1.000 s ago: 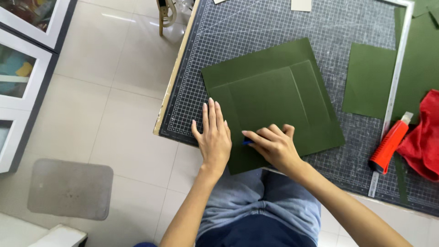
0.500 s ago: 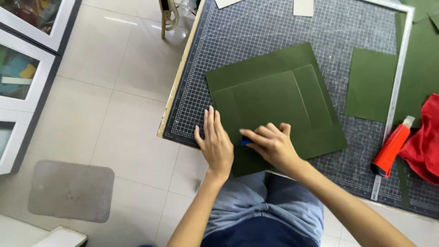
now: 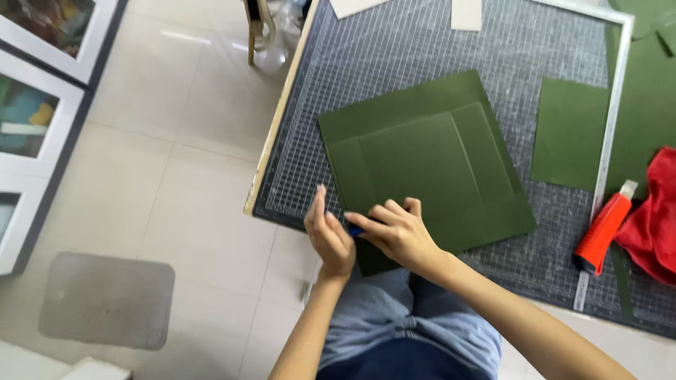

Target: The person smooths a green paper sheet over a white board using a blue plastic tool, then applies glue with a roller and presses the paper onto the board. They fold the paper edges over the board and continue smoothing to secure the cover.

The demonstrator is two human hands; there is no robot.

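Both hands (image 3: 366, 236) on near-left corner of green card (image 3: 422, 162)

Gridded cutting mat (image 3: 422, 63) covered tabletop, pale wooden edge at 9 o'clock side. Smaller green card rectangle (image 3: 569, 134) lay at 3 o'clock. Metal ruler (image 3: 607, 141) ran just beside it. Red glue bottle (image 3: 603, 229) lay tilted at 4 o'clock, red cloth (image 3: 655, 211) just beside. Framed pictures (image 3: 35, 91) rested on tiled floor at 9 o'clock. Grey floor mat (image 3: 105, 301) sat at 7 o'clock.
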